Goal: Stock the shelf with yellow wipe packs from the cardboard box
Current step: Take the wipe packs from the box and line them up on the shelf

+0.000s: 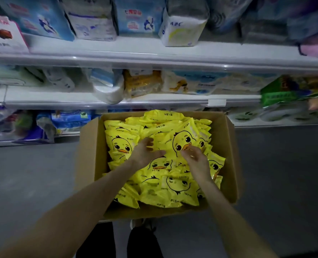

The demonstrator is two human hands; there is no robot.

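Both left grip [147, 151] and right grip [193, 158] touch wipe packs [154, 194] slack-fingered, inside box [91, 155] walls.

Both my hands are down in the open cardboard box [91, 155], which sits on the grey floor [33, 174] before the shelf [154, 101] and is heaped with yellow wipe packs [162, 194] printed with a duck face. My left hand [145, 152] lies on the packs with its fingers [149, 144] loosely spread. My right hand [195, 160], just beside it, bends onto a pack at the duck's beak; I cannot tell whether it pinches.
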